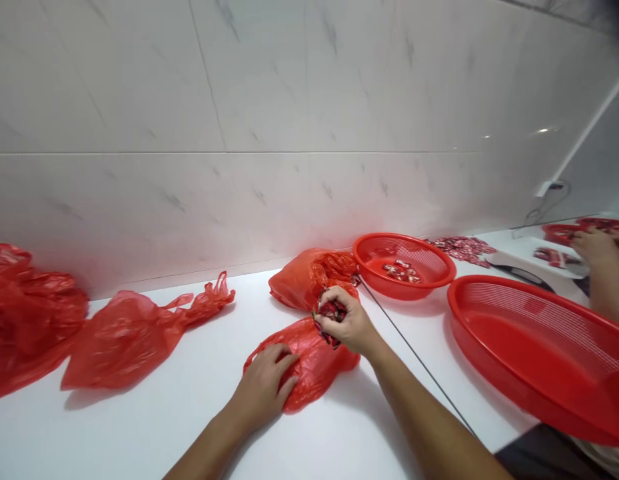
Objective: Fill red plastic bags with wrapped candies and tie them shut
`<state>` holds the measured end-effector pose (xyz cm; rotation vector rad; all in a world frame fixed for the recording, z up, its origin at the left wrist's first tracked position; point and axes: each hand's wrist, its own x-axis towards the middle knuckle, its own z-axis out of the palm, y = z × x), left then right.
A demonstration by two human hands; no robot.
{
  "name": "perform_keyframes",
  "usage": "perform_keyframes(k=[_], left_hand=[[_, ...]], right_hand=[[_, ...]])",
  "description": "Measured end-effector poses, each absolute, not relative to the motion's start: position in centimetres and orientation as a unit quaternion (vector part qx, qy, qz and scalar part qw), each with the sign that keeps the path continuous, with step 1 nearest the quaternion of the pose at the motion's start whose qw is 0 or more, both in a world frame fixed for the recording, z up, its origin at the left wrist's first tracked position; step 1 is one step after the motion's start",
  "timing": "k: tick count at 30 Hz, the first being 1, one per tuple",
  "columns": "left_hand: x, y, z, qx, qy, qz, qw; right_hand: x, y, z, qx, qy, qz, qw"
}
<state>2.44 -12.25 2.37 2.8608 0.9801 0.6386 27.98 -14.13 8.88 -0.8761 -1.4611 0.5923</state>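
My left hand [269,383] rests at the left edge of a thin red plastic bag [329,373] lying on the white table, its fingers curled over the plastic. Above the same bag, my right hand [346,323] is closed around a handful of small dark red pieces [332,312], some with pale parts; their exact kind is hard to make out. Just behind, a fuller red plastic bag [302,280] lies on its side with its crumpled mouth towards my right hand.
A round red colander [404,290] holds several red-and-white pieces. A larger red basket [519,363] stands at right. Loose pieces [462,248] and a black-handled tool [522,275] lie behind. A tied red bag [124,340] and crumpled red plastic [29,320] lie left. Another person's hand [596,247] works far right.
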Motion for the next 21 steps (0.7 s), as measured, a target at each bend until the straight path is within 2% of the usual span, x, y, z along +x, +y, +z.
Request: perform_keyframes(k=[8,16,21], left_hand=[[2.2,-12.2,2.2,0.918,0.334,0.203,0.062],[2.6,-12.2,2.4,0.918,0.318,0.228,0.064],[2.7,-12.0,2.2,0.918,0.303,0.249,0.050]], right_hand=[[26.8,-11.4,2.1,-0.436,-0.647,0.174,0.601],[27.2,-12.1,1.8,-0.463,-0.535,0.207,0.676],[27.0,-12.6,2.0,-0.462,-0.514,0.219,0.689]])
